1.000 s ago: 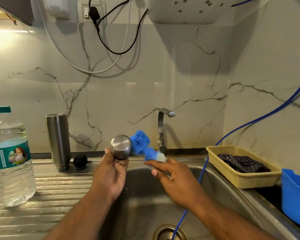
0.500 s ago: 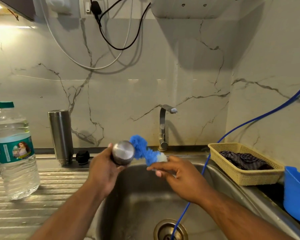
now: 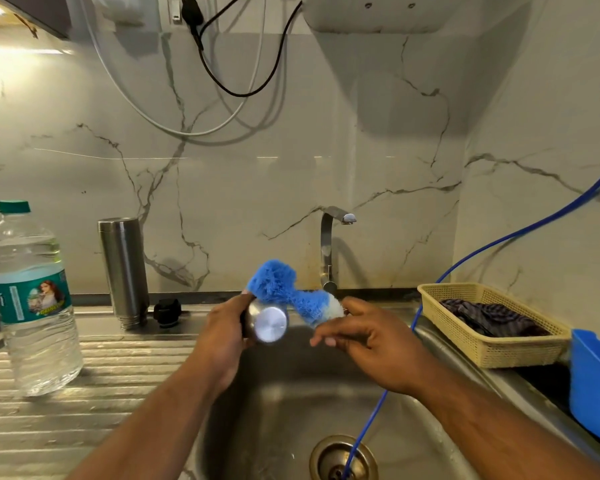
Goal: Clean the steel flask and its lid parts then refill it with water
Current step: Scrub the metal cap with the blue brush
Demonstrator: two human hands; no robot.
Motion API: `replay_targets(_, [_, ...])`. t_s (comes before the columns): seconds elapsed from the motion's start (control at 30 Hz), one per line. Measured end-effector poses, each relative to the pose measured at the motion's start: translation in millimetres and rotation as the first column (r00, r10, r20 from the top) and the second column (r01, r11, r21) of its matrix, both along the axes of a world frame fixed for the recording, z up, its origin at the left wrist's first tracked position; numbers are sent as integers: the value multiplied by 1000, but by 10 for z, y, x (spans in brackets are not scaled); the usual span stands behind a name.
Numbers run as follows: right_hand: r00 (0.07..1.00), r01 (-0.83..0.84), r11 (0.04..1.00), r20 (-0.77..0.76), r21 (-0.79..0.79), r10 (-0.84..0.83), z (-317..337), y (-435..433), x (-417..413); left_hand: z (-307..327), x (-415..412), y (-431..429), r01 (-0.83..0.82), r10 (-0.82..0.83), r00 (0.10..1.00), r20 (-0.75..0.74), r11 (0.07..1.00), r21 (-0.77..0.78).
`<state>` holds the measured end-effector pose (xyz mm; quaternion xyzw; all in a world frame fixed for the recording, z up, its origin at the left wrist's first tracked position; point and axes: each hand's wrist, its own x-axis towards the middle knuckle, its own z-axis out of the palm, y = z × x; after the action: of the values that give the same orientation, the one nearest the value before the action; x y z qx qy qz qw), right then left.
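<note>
**Two hands scrub a steel flask cap over a kitchen sink**

Head camera, looking down at a steel sink (image 3: 291,403). Above the basin's rear left part, the left hand (image 3: 222,337) grips a round steel cap (image 3: 269,323), its fingers curled round the cap's side and its shiny flat end turned toward the camera. A fluffy blue brush (image 3: 281,289) presses against the cap's far side. The right hand (image 3: 371,344), above the basin's rear middle, pinches the brush at its white lower end between thumb and curled fingers; the handle is hidden.

On the ribbed drainboard left of the sink, by the wall, the steel flask (image 3: 123,271) stands without its cap. A small black stopper (image 3: 167,311) sits just beside it, on the sink's side. Further left stands a clear plastic water bottle (image 3: 28,299) with a green top.

A steel tap (image 3: 329,251) rises behind the sink. Right of the sink sits a yellow basket (image 3: 430,292) holding a dark cloth (image 3: 492,315), with a blue container (image 3: 596,382) beside it. A thin blue hose (image 3: 371,420) runs down into the sink's drain (image 3: 326,455).
</note>
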<state>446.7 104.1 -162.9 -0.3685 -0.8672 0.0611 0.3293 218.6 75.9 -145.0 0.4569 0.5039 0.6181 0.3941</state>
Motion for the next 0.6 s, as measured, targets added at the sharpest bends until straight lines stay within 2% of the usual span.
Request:
replay_targets(0.03, [1000,10,1000,11,-14,-10,-1,7,48,12,-44,14,-29,29,1000,13,1000,7])
replay_targets(0.17, [999,13,1000,30,14,-14,12,-18,8,-20,30,-30,4,0,994,-113,999,40])
replay_targets(0.27, [999,4,999,49,51,-6,43,-31,-14,-32,43,-11,35,-33,998,-48,999,25])
replay_targets(0.37, [991,104,994,75,36,-106,67,-5,109,-50,-46,20,34,-32,995,-89,999,26])
replay_targets(0.47, [993,67,995,87,76,-74,42,-9,90,-69,-34,-5,61,-41,954,-297,996,61])
replay_targets(0.6, [984,128,989,113,80,-137,20,18,78,-108,-37,-3,50,0,859,-512,995,83])
